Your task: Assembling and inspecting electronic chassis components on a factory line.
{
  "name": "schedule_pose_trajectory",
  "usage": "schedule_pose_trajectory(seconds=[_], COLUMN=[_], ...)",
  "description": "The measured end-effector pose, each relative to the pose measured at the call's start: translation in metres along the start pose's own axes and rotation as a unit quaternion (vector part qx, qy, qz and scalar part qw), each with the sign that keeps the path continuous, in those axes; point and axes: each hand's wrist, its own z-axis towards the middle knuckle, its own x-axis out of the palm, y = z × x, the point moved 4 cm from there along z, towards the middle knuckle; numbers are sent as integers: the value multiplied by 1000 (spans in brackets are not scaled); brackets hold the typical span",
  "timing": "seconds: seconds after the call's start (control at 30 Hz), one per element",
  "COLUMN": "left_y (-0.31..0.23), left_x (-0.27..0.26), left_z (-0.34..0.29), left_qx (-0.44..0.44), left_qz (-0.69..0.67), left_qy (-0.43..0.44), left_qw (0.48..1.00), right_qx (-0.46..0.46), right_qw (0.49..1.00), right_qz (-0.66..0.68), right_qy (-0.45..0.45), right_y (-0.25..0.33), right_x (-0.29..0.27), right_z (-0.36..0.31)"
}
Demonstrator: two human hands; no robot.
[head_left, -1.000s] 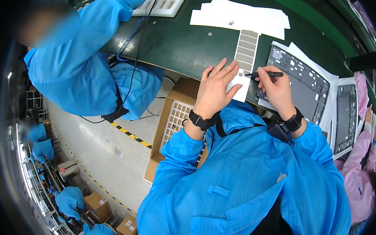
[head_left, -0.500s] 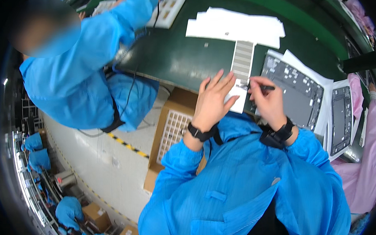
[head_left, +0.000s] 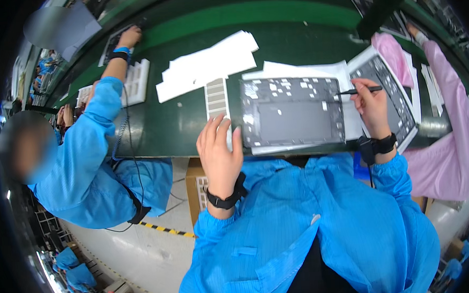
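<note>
My left hand [head_left: 219, 152] lies with its fingers stretched out over the near end of a narrow white sheet with grey strips [head_left: 216, 97]. My right hand [head_left: 373, 107] pinches black tweezers [head_left: 375, 88], their tip pointing left over the right edge of a flat dark grey panel [head_left: 296, 121]. Small white pieces dot that panel, mostly along its upper part and edges. Whether the tweezers' tip touches the panel, or carries a piece, is too small to tell.
White sheets [head_left: 209, 63] lie fanned out at the back of the green table [head_left: 191, 122]. Another dark panel [head_left: 394, 103] rests on white sheets to the right, near a pink-sleeved person [head_left: 446, 82]. A co-worker in blue [head_left: 81, 154] reaches over the table at left, beside a white tray [head_left: 137, 81].
My right hand has moved from the striped sheet to the right, over the panel, with the tweezers. My left hand stays on the sheet. The view has turned to the right.
</note>
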Motion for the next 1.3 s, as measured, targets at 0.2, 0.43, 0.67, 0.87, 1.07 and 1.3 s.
schedule_pose_trajectory(seconds=[0.2,0.43,0.67,0.87,1.07,1.3], left_y=[-131,-165,-167,-164,-161,-164], left_x=[73,138,144,151,152,154], left_z=[20,17,24,27,26,26], left_qx=[141,158,167,178,172,178], left_qz=[-163,-109,-78,-84,-89,-64], left_qy=[153,242,232,234,236,230], left_qw=[964,951,955,952,952,955], right_qx=[34,-18,-21,-2,0,-34], right_qw=[998,994,991,992,990,980], right_qz=[-54,-110,-132,-125,-136,-193], right_qy=[-7,17,16,22,31,35], right_y=[-22,-23,-28,-25,-23,-19], right_x=[-41,-20,-15,-19,-17,-13], right_z=[-6,-1,7,11,9,11])
